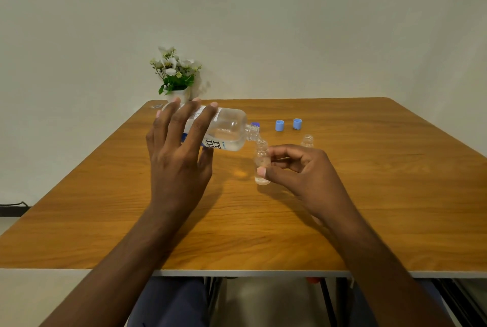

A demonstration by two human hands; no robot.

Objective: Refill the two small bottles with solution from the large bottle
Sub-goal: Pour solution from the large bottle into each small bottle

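Note:
My left hand (179, 158) grips the large clear bottle (226, 129), which lies tipped on its side above the table with its open neck pointing right. Clear solution runs from that neck into a small clear bottle (261, 162), which stands upright on the wooden table (369, 195). My right hand (297, 171) holds this small bottle between thumb and fingers. A second small bottle (307, 141) stands uncapped just behind my right hand. Two light blue caps (279, 125) (297, 124) rest farther back. A darker blue cap (255, 124) peeks out behind the large bottle's neck.
A white pot of white flowers (176, 76) stands at the table's far left edge against the wall. A small flat scrap (156, 106) lies at the far left corner. The near table edge runs across the lower frame, with table legs below it.

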